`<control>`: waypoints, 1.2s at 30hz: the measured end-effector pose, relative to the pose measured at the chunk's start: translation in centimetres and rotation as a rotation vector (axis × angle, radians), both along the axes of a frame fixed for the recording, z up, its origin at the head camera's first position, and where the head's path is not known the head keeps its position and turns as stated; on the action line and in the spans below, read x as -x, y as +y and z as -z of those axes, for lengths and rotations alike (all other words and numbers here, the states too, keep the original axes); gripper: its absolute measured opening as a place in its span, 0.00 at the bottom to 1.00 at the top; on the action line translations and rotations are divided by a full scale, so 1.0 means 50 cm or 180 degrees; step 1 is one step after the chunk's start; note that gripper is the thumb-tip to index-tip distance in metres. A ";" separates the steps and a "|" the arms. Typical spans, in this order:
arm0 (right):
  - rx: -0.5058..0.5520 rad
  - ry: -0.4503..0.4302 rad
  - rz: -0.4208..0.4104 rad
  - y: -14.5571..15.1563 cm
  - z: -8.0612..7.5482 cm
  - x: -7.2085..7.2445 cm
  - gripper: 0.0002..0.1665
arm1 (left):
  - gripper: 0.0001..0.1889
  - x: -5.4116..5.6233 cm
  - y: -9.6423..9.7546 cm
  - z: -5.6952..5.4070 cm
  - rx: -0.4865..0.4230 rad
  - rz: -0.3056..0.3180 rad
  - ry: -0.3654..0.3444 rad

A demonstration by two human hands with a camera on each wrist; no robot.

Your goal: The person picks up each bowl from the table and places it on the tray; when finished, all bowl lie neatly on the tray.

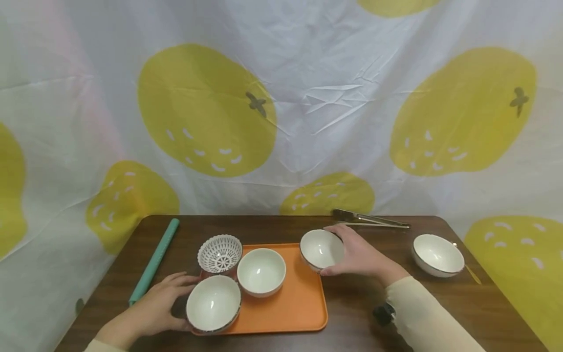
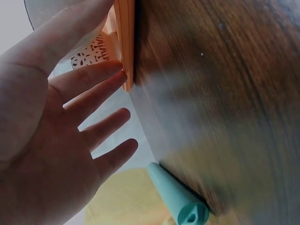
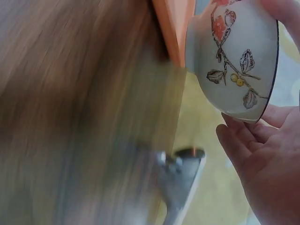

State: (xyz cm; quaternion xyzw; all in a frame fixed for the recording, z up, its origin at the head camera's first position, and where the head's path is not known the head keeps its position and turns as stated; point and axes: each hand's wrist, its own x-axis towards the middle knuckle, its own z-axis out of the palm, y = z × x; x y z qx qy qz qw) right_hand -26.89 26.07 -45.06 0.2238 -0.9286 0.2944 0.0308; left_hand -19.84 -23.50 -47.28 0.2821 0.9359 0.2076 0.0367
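Note:
My right hand (image 1: 358, 252) grips a white bowl (image 1: 321, 248) by its sides, over the right edge of an orange tray (image 1: 290, 308). Painted branches and leaves decorate this bowl (image 3: 236, 65) in the right wrist view. At the tray's left end, my left hand (image 1: 158, 305) has its fingers spread, and some fingertips touch the tray edge (image 2: 125, 42). Close beside that hand stands a white bowl (image 1: 213, 303) at the front left. Another white bowl (image 1: 261, 271) sits mid-tray, and a smaller black-and-white patterned bowl (image 1: 220, 254) is behind them at the left.
A teal rolled cylinder (image 1: 154, 261) lies along the left of the brown table (image 1: 360, 313). Metal tongs (image 1: 371, 219) lie at the back edge. Far right is another white bowl (image 1: 438, 255), with a thin gold-coloured utensil (image 1: 473, 275) beside it. A patterned curtain (image 1: 325, 132) hangs behind.

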 end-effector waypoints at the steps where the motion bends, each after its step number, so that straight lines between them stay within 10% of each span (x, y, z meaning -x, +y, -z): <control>1: -0.0018 0.0008 -0.0023 -0.011 0.001 0.003 0.66 | 0.42 0.000 0.001 0.000 0.0009 -0.0009 0.0008; 24: -0.0016 0.0014 -0.0114 -0.082 0.041 0.026 0.70 | 0.42 -0.001 0.005 -0.005 0.0072 -0.0043 -0.0037; 36: 0.0141 0.0213 0.0824 0.013 0.033 -0.034 0.42 | 0.42 -0.002 0.002 0.001 0.0034 0.0008 -0.0080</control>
